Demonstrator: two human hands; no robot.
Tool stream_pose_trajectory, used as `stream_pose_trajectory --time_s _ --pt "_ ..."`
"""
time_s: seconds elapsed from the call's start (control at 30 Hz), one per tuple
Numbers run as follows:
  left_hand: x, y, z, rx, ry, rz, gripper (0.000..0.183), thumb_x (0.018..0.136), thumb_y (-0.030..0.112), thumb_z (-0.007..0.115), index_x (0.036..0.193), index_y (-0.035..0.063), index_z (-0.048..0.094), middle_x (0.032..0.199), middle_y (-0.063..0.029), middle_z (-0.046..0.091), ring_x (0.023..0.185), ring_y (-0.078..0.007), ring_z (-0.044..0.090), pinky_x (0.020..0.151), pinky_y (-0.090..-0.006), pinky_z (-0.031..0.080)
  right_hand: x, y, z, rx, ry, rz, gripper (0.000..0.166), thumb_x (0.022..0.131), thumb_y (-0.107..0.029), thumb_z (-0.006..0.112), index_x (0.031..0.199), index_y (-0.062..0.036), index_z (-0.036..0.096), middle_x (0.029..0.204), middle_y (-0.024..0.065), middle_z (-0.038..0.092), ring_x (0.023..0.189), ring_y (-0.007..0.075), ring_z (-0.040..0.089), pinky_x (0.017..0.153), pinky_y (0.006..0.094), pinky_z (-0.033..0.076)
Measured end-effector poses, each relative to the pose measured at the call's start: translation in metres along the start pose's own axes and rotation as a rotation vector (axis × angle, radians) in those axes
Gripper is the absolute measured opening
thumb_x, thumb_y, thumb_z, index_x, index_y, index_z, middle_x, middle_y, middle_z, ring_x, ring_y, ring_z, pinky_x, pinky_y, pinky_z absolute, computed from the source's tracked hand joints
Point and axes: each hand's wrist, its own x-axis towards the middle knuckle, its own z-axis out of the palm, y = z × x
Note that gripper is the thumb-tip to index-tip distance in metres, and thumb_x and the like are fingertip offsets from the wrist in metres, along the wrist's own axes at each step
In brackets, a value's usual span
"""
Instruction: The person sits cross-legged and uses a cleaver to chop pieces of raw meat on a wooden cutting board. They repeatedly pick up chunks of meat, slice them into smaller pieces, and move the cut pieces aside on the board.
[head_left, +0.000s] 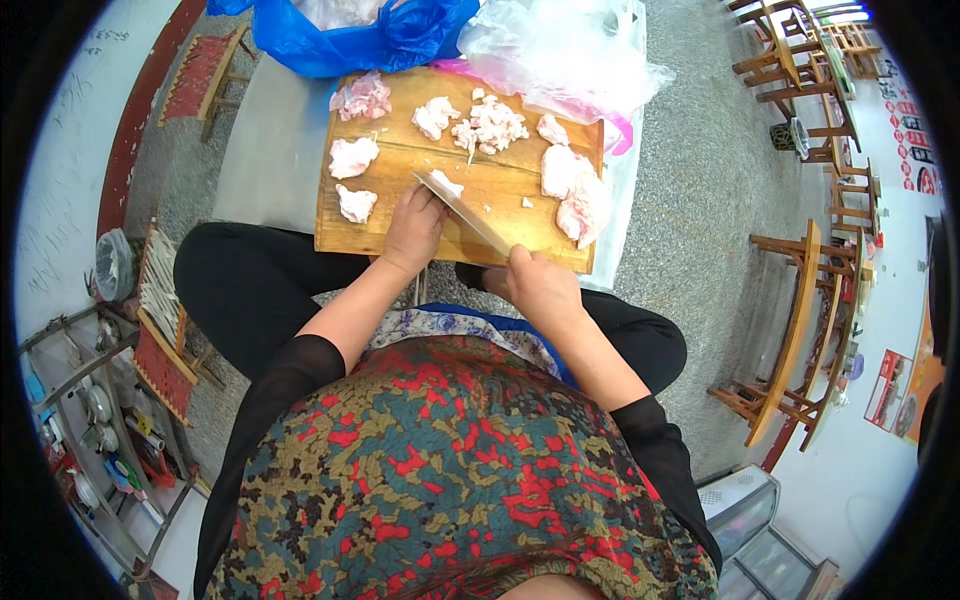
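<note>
My right hand (541, 285) grips the handle of a broad-bladed kitchen knife (472, 217), its blade slanting up and left over a wooden cutting board (412, 169). At the blade's left side, my left hand (416, 229) has its fingers bent down towards the board. A small pale piece of raw fatty meat (448, 182) lies by the blade near those fingertips; whether the fingers hold any of it is hidden. Chopped bits (491, 126) form a heap at the board's far middle, beside another clump (435, 118). Larger raw pieces lie left (354, 157) and right (581, 199).
Past the board are a blue plastic bag (360, 37) with pale contents and a clear plastic bag (555, 52). The board rests on a pale low table (270, 150). Wooden benches (787, 330) stand to the right, a woven stool (199, 75) and a metal rack (97, 420) left.
</note>
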Motion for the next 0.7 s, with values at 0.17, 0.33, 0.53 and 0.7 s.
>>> stream_pose_trajectory --time_s 0.17,0.33,0.53,0.7 --pt "-0.003 -0.006 0.004 -0.046 -0.073 -0.038 0.03 0.079 0.002 0.066 0.109 -0.0001 0.069 0.12 -0.0163 0.064 0.114 -0.0391 0.057 0.097 -0.0444 0.049 0.004 -0.001 -0.02 -0.056 -0.078 -0.061 0.019 0.091 -0.02 0.059 0.093 -0.0016 0.054 0.076 0.0212 0.066 0.069 0.0405 0.067 0.061 0.0502 0.054" --pt "0.002 -0.003 0.003 -0.035 -0.097 -0.048 0.028 0.079 0.001 0.067 0.108 0.0001 0.069 0.119 -0.0164 0.064 0.115 -0.0384 0.056 0.097 -0.0439 0.049 0.014 -0.002 -0.019 -0.07 -0.14 -0.061 0.014 0.09 -0.014 0.057 0.091 -0.0007 0.053 0.073 0.0211 0.066 0.066 0.0383 0.068 0.058 0.0486 0.054" --pt "0.005 -0.001 0.004 -0.038 -0.068 -0.037 0.026 0.08 0.001 0.068 0.106 0.0 0.069 0.117 -0.0173 0.064 0.114 -0.0388 0.056 0.097 -0.0452 0.049 0.027 0.001 -0.021 0.01 -0.216 -0.029 0.013 0.088 -0.011 0.057 0.089 -0.0002 0.05 0.07 0.0213 0.065 0.066 0.0396 0.067 0.06 0.0503 0.054" --pt "0.004 -0.007 0.005 -0.055 -0.107 -0.046 0.029 0.08 0.0 0.065 0.109 -0.0002 0.067 0.12 -0.0191 0.061 0.113 -0.0403 0.056 0.097 -0.0467 0.048 0.056 -0.004 -0.001 0.127 -0.097 -0.084 0.014 0.087 -0.011 0.057 0.093 0.0002 0.052 0.075 0.0217 0.068 0.071 0.0405 0.069 0.066 0.051 0.054"
